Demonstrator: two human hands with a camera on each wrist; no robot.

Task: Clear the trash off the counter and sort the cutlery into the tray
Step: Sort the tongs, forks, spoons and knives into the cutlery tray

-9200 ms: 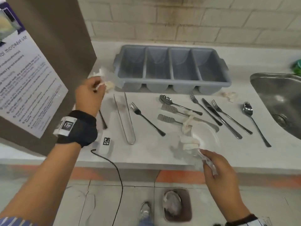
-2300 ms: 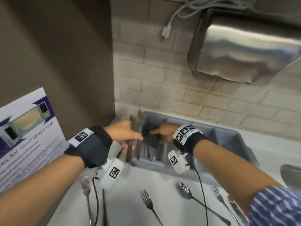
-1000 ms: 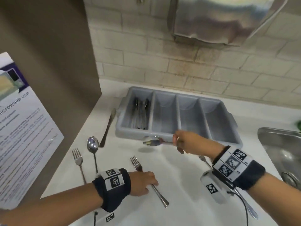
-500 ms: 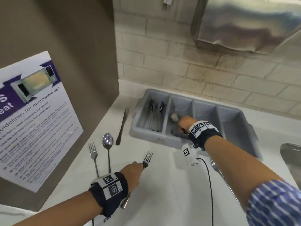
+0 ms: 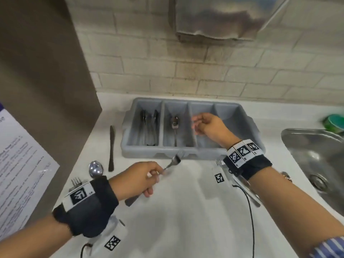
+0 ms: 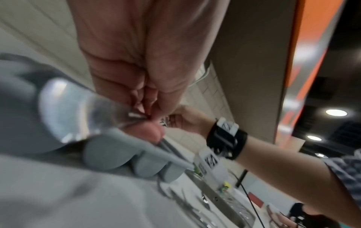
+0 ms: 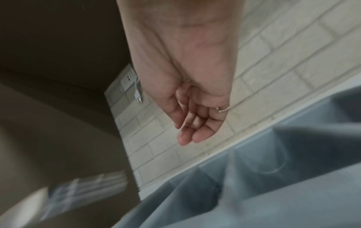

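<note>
While the left hand (image 5: 135,180) pinches a fork (image 5: 172,162) by its handle, fingers curled round it, tines raised toward the front wall of the gray tray (image 5: 247,125), the handle end sticks out below the palm. Left of that wrist a second fork (image 5: 75,182) and a spoon (image 5: 95,169) lie on the white counter (image 5: 186,211); a knife (image 5: 111,146) lies farther back, just beside the tray's left end. More cutlery shows under the right forearm, too hidden to sort. Right hand (image 5: 208,124) hovers over the tray's third compartment, fingers loose and slightly spread, holding nothing. Leftmost compartment holds several dark pieces; the second holds one spoon (image 5: 175,125). A steel sink (image 5: 316,155) sits at right, a brick wall (image 5: 204,71) behind.
</note>
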